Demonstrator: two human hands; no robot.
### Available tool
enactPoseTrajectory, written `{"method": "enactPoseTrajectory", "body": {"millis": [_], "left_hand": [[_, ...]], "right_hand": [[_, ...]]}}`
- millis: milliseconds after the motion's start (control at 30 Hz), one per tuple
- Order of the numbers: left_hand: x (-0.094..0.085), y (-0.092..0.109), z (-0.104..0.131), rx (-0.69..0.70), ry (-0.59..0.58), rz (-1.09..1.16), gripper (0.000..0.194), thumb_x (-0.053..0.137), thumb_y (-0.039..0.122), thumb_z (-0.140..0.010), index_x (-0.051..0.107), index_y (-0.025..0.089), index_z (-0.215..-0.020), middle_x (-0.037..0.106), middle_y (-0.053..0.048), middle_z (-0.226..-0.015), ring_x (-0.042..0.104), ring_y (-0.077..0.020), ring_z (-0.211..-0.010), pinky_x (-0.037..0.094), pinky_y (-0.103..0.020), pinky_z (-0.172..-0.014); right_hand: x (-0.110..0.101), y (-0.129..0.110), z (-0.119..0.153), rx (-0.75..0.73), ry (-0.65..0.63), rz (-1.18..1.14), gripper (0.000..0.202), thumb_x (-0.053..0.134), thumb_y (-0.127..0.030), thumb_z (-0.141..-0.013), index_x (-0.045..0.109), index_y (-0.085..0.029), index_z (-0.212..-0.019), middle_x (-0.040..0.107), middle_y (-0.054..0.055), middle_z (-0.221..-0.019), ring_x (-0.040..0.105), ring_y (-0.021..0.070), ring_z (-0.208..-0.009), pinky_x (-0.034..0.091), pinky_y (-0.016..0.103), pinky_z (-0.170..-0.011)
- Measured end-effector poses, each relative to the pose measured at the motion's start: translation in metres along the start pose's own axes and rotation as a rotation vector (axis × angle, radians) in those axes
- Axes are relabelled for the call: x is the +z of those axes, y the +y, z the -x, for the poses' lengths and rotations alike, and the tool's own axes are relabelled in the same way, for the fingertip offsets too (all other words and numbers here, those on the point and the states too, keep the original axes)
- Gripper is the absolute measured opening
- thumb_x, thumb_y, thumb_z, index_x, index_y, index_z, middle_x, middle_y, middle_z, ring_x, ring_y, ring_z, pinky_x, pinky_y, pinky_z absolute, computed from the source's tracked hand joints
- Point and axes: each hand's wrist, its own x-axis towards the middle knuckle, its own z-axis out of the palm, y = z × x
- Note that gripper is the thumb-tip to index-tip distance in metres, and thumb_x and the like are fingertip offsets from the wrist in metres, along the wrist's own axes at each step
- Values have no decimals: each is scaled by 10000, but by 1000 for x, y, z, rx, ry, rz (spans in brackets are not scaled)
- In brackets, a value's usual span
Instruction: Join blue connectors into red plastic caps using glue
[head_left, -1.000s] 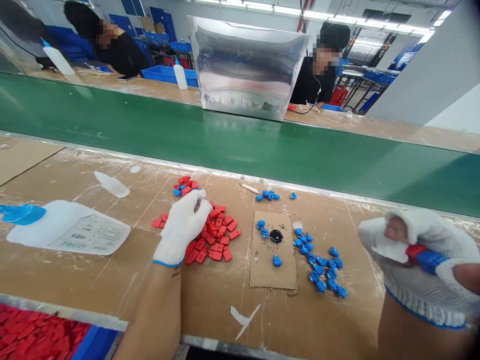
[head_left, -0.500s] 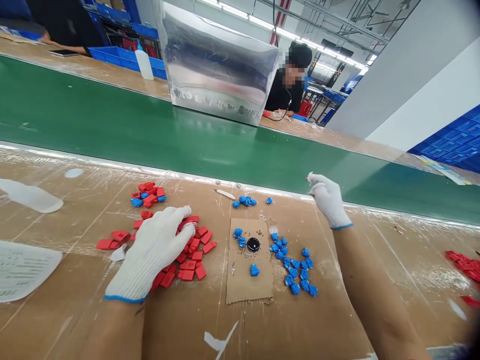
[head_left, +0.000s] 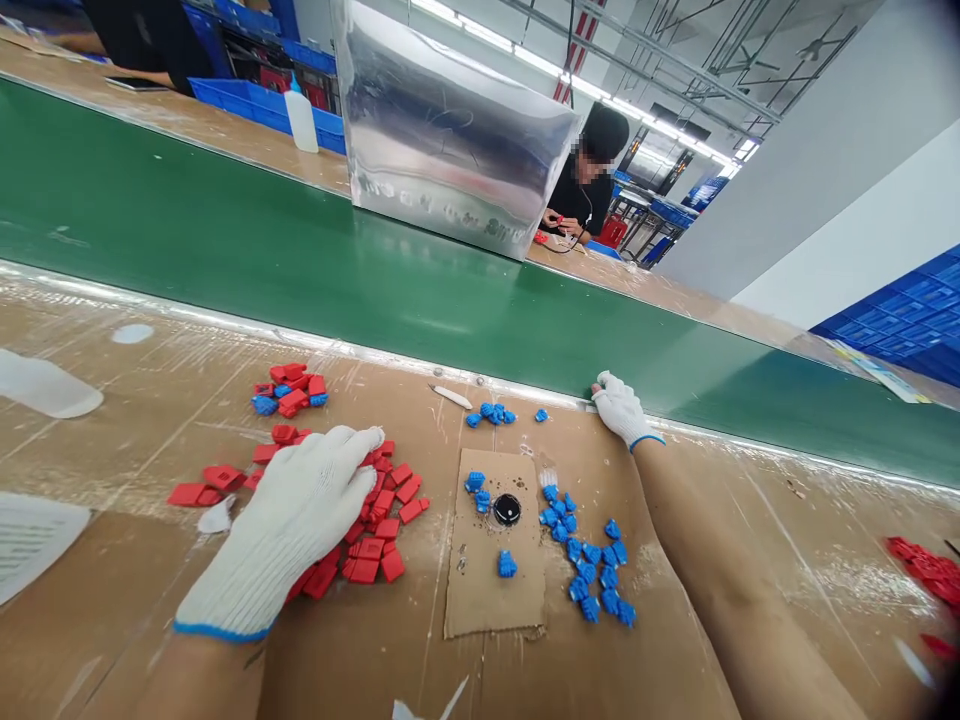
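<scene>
My left hand (head_left: 304,515), in a white knit glove with a blue cuff, lies over a pile of red plastic pieces (head_left: 367,548), its fingers apart on top of them. At the table's far edge my right hand (head_left: 621,408), also gloved, has its fingers closed; what they hold, if anything, is too small to make out. Between the hands sits a cardboard sheet (head_left: 491,590) with a round black object (head_left: 507,510) and several blue pieces on it. More blue pieces (head_left: 589,570) are scattered right of the sheet.
A green belt (head_left: 435,290) runs beyond the table, with a shiny metal box (head_left: 457,130) standing at it. A mixed red and blue pile (head_left: 291,390) and a white pen-like tool (head_left: 451,397) lie near the far edge. A person (head_left: 589,180) sits across the belt.
My right hand has moved left and down from over the green belt to the table's far edge. My left hand stays on the red pile. The camera view has shifted slightly.
</scene>
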Motion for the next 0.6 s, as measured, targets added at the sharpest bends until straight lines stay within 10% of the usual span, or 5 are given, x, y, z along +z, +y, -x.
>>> {"method": "enactPoseTrajectory", "body": {"millis": [200, 333, 600], "left_hand": [[0, 3, 2, 1, 33, -40, 609, 241, 250, -1023, 625, 149, -1485, 731, -206, -1282, 703, -434, -1174, 519, -524, -872], [-9, 12, 6, -57, 126, 10, 590, 283, 288, -1021, 609, 140, -1489, 714, -232, -1247, 682, -481, -1134, 532, -583, -885], [-6, 31, 16, -81, 505, 624, 408, 570, 302, -935, 622, 222, -1332, 695, -48, -1222, 693, -345, -1198, 502, -486, -1099]], "right_hand": [[-39, 43, 51, 92, 235, -270, 503, 283, -438, -1120, 522, -200, -1493, 673, 183, -1364, 665, 297, -1202, 526, 501, -1056], [-62, 62, 127, -25, 207, -332, 477, 454, -484, -990, 604, -209, -1350, 730, 153, -1274, 689, 290, -1070, 535, 487, -1003], [-75, 3, 195, -404, -145, -302, 227, 573, -172, -800, 737, -254, -933, 781, 56, -965, 687, 258, -950, 532, 393, -911]]}}
